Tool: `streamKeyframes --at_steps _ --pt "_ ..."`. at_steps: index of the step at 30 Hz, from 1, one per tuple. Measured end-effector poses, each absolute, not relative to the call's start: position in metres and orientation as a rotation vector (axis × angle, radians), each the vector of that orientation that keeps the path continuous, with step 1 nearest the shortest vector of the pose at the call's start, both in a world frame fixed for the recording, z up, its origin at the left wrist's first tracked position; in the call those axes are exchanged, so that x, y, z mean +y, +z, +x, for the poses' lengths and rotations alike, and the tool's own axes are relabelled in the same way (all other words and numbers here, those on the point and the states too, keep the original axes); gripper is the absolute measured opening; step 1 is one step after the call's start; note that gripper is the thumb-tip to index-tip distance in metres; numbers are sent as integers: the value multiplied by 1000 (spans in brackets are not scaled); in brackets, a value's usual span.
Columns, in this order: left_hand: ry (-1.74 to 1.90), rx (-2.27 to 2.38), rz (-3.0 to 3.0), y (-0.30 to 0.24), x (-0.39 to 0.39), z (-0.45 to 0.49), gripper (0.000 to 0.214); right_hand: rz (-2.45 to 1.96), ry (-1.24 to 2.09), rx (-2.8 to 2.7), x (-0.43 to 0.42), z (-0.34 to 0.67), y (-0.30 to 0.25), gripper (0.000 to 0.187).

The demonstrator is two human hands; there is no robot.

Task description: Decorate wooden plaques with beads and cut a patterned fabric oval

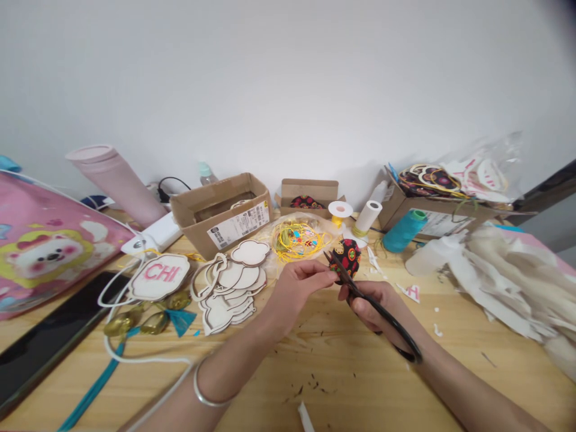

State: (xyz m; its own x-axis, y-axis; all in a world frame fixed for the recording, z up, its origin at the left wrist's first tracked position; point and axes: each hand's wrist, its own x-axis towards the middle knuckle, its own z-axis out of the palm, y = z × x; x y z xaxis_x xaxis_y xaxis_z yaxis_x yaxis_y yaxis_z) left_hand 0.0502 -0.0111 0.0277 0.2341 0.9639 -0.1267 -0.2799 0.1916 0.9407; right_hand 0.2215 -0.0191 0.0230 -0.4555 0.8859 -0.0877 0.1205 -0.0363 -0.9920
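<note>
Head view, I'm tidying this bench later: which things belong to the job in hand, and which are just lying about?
In use: left hand, patterned fabric piece, right hand, black scissors.
Lying about: pink bag, teal thread cone, yellow cord, cardboard box.

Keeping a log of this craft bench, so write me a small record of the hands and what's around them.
left hand: holds patterned fabric
right hand: holds black scissors, blades at the fabric
nearby: yellow cord, cream cutouts
rest: teal thread spool, cardboard box, wooden table
</note>
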Motion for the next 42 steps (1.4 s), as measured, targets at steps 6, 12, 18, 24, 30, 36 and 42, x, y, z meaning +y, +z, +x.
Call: streamKeyframes --at_steps 6,12,18,24,30,36,42 --pt "1056 943 1043 34 -9 48 12 -1100 1555 -1648 -17 224 28 55" --pt "1113 1055 1213 34 -7 47 13 -1069 1571 -1661 -17 223 26 55" --pt "1139 1019 1208 25 -7 52 12 -1090 1599 -1506 -23 219 20 54" --pt "1223 1012 1151 25 -7 51 10 -1044 1625 -1528 -24 220 17 53" --pt "1238 1039 1228 28 -7 48 10 -959 1606 -1665 -19 227 14 59" --pt "1209 1009 1301 26 -6 50 11 -942 1593 -1706 -19 226 15 63" --pt "1148 964 1224 24 -8 52 14 -933 1572 -1705 -18 224 21 58"
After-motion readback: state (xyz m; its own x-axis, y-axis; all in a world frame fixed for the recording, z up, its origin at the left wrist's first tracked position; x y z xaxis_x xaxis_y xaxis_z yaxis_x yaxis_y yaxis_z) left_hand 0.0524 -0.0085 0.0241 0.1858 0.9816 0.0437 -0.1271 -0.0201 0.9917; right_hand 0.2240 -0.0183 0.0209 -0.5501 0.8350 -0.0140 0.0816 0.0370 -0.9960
